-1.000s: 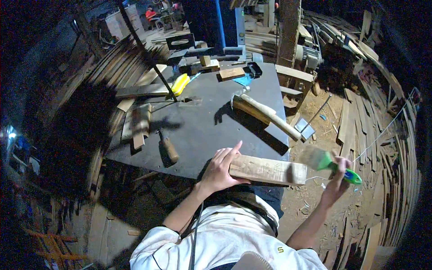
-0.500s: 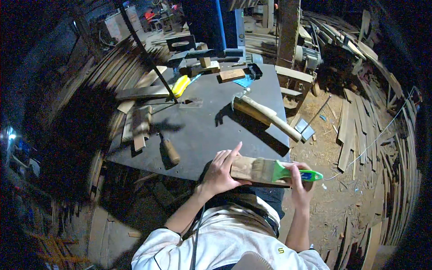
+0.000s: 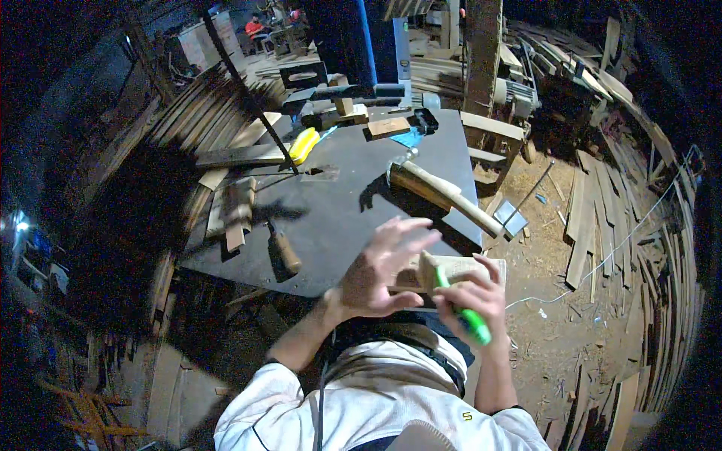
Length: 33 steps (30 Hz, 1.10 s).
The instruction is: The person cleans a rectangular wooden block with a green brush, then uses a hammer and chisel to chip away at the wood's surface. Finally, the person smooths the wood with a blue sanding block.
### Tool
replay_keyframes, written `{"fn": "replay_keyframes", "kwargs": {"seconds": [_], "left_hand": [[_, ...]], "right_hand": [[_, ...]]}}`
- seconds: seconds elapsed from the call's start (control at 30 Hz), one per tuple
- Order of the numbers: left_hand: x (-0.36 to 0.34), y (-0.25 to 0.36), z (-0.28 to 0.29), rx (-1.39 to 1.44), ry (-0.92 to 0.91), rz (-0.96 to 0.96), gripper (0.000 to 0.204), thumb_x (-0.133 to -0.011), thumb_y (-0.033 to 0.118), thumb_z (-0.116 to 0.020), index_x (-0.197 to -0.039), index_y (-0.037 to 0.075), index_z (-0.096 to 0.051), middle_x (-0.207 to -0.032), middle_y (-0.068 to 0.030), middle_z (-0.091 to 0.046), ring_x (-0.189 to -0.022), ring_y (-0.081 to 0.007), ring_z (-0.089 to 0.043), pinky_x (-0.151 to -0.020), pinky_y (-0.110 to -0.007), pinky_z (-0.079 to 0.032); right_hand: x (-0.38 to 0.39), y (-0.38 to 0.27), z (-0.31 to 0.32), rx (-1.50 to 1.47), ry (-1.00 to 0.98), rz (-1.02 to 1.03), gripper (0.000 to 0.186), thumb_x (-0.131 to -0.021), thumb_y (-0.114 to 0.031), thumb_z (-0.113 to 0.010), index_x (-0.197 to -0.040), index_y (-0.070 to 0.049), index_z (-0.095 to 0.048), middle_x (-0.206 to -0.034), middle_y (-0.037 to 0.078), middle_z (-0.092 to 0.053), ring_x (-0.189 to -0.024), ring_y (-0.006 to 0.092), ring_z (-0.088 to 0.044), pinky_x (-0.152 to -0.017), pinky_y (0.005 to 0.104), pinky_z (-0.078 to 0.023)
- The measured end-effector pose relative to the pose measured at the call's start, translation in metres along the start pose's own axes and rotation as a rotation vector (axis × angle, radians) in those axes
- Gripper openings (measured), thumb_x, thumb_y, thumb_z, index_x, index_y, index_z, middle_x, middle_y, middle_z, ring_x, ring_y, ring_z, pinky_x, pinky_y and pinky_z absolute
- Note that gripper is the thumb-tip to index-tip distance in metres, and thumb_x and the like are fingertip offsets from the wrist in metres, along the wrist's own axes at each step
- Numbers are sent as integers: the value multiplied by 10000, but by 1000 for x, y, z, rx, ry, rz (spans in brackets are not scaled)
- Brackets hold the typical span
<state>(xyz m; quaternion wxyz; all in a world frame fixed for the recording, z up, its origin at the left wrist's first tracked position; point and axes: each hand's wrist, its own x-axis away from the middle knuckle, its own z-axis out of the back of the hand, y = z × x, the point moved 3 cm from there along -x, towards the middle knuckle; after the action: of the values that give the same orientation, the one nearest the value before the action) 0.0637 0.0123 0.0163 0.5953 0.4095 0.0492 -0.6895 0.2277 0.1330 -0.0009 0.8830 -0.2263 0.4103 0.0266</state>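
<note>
My right hand (image 3: 475, 295) is closed around a paintbrush with a bright green handle (image 3: 474, 326). The brush is tilted, its handle pointing toward me and its bristles over a wooden block (image 3: 457, 264) at the near edge of the table. Fingers spread, my left hand (image 3: 374, 272) is open and slightly blurred at the block's left end. Whether it touches the wood I cannot tell. Both hands partly hide the block. A wooden-handled tool (image 3: 283, 252), chisel-like, lies left of my left hand. Beyond the block, a hammer (image 3: 475, 213) rests by another piece of wood.
A dark slanted strip (image 3: 252, 98) meets the grey tabletop (image 3: 346, 218) near a yellow object (image 3: 304, 146). Wood pieces (image 3: 388, 127) lie at the table's back. Planks (image 3: 590, 218) and shavings cover the floor at right. Far back sits a person in red (image 3: 256, 28).
My left hand has let go of the block's end and opened. The right hand has moved left and turned the brush, so its handle now points toward me instead of right.
</note>
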Motion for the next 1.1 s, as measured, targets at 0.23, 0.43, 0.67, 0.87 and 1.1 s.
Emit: {"fn": "replay_keyframes", "kwargs": {"seconds": [0.23,0.43,0.67,0.87,1.1], "left_hand": [[-36,29,-17,63,-218,-219,718,-859,686,-569,-1196,59,-655,-1308,-205,-557,-1271,-404,-496,-1106,-571,-333],[-4,9,-10,163,-23,-154,686,-874,682,-559,-1206,93,-676,-1309,-192,-584,-1245,-390,-535,-1081,-535,-371],[54,-32,-15,-130,58,274,831,-772,543,-771,-1365,21,-514,-1261,-188,-599,-1192,-374,-559,-1048,-466,-422],[70,-39,-26,-111,98,358,964,-690,378,-876,-1457,31,-405,-1233,-153,-621,-1164,-354,-574,-1037,-455,-436],[68,-35,-27,-99,111,370,992,-648,289,-904,-1466,46,-398,-1198,-153,-629,-1122,-348,-599,-1016,-441,-458]], "right_hand": [[-1,-8,-5,40,-175,81,168,-668,-191,-726,-823,-129,-713,-741,23,-673,-787,211,-662,-1033,460,-437],[-3,1,1,-52,-75,-25,142,-810,-243,-750,-846,-116,-697,-761,49,-688,-780,210,-686,-1028,469,-436],[-7,-1,10,-108,124,-342,174,-887,-202,-658,-962,-49,-692,-925,133,-709,-971,332,-671,-925,419,-485],[14,29,21,-359,152,-684,173,-948,-163,-587,-910,-10,-656,-731,74,-629,-653,161,-595,-592,307,-459],[19,38,45,-169,609,-627,247,-1001,-207,-553,-869,-15,-634,-732,36,-610,-669,110,-601,-595,270,-469]]}}
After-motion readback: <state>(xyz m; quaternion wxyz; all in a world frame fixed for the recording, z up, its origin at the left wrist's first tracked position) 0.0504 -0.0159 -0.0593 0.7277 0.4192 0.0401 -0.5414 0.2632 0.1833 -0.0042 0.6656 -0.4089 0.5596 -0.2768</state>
